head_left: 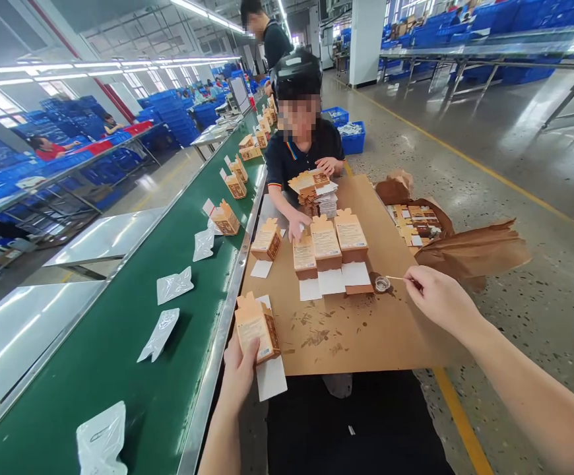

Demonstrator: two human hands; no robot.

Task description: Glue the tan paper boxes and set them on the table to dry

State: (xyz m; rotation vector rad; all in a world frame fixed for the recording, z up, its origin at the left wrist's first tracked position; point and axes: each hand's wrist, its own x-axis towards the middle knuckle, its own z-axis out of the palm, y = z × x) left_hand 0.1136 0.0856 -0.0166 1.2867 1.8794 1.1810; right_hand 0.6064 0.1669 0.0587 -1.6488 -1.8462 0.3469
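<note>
My left hand (240, 369) grips a small printed cardboard box (256, 330) near the table's left edge; its white flap hangs open toward me. Between the closed fingers of my right hand (438, 297) is a thin stick (396, 278), whose far end reaches a small round dish (381, 284) on the brown tabletop (366, 336). Three similar boxes (326, 243) stand side by side ahead, white flaps out. Another box (266, 240) stands left of them. A co-worker's hand (297, 224) is at the row's back left.
Left of the table, a green conveyor belt (133, 369) carries white plastic packets (175, 286) and open boxes (225, 218). Beyond the boxes sits a co-worker (304, 145) behind a stack of flat cartons (317, 191). On the right, brown paper (475, 247) surrounds more cartons (415, 224).
</note>
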